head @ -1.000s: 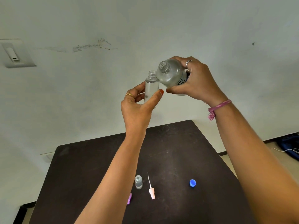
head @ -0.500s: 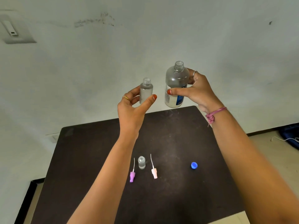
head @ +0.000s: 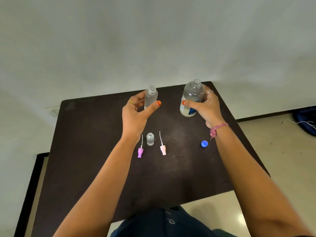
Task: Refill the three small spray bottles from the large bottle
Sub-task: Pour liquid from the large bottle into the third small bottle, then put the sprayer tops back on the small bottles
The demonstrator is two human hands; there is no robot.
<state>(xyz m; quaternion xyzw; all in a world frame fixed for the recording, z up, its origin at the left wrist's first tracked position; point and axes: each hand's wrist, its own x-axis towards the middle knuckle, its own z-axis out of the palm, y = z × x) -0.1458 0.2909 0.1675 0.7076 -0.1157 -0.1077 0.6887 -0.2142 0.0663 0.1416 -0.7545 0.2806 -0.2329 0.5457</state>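
My left hand [head: 135, 115] holds a small frosted spray bottle [head: 150, 97] upright, its neck uncapped, above the far part of the dark table [head: 85, 151]. My right hand [head: 207, 106] grips the large clear bottle [head: 192, 98] with a blue label, upright and uncapped, to the right of it. A second small bottle [head: 150, 139] stands open on the table between a purple spray head [head: 140, 151] and a pink spray head [head: 162, 148], both lying flat with their tubes pointing away. The large bottle's blue cap [head: 204, 144] lies to the right.
A pale wall rises right behind the table's far edge. Tiled floor shows to the right, with a dark blue bag and a white cable [head: 306, 123] at the far right. My dark clothing [head: 169, 223] fills the bottom centre.
The large bottle went from tipped over the small bottle's neck to upright. Both hands have moved apart and come down toward the table, and the view has tilted downward.
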